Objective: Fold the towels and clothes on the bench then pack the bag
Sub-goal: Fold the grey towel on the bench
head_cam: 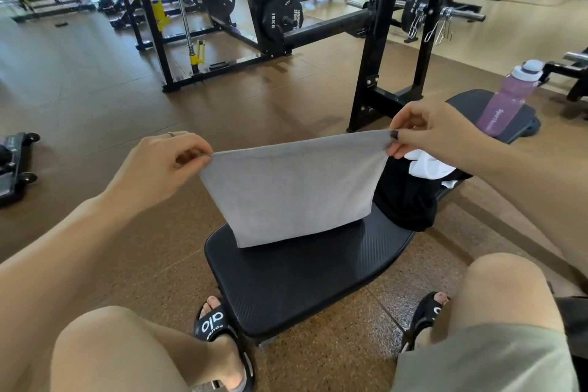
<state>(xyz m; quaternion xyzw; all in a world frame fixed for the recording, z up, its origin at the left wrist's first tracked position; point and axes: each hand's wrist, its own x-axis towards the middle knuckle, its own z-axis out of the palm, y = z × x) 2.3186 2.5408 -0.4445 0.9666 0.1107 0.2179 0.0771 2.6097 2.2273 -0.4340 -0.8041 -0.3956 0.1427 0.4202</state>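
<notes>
Black ribbed padding covers the table (296,289), and the grey towel (292,188) hangs above it, its lower edge just brushing the pad. Farther along the table lies a heap of black clothes (407,200) with a white garment (426,167) on top, and a pink bottle (509,99) stands beyond. The left hand (159,169) pinches the towel's upper left corner; the right hand (432,129) pinches the upper right, so each grip is pressed on cloth. The towel looks light, soft and limp, likely to sag anywhere unsupported, so corners seem the sensible hold for folding.
</notes>
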